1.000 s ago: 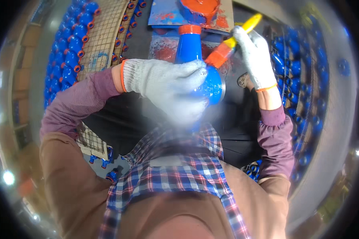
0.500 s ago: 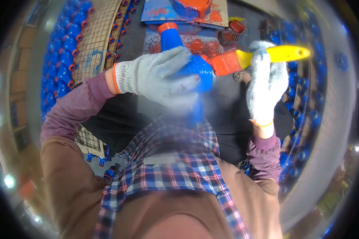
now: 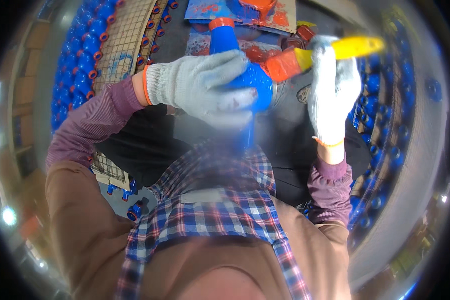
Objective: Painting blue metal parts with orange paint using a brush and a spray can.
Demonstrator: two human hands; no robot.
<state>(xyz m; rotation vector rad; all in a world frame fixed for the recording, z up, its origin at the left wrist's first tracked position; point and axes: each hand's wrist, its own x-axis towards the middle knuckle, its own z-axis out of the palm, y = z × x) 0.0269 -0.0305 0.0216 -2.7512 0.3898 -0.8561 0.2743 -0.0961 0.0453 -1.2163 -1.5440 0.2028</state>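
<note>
My left hand (image 3: 205, 92), in a white knit glove with an orange cuff edge, is wrapped around a glossy blue pipe fitting (image 3: 260, 85). The fitting's far end has an orange-red rim (image 3: 221, 23). Its near end is blurred below my fingers, and a bare metal-looking edge shows on its right side. In a matching glove, my right hand (image 3: 333, 97) grips a paintbrush (image 3: 357, 47) by its yellow handle. The brush's orange-red bristles (image 3: 284, 65) lie against the fitting's right side, or very near it; the exact contact is unclear.
A paint-smeared board (image 3: 282, 17) at the far side bears an orange paint container (image 3: 257, 6). Dark red containers (image 3: 305, 34) stand beside it. Mesh racks with many blue fittings line the left (image 3: 87, 50) and right (image 3: 372, 107). A blue fitting (image 3: 135, 210) lies at lower left.
The brush has tilted, its handle end now higher, and its bristles sit farther up the fitting's side, uncovering the metal-looking edge. The whole view has shifted slightly.
</note>
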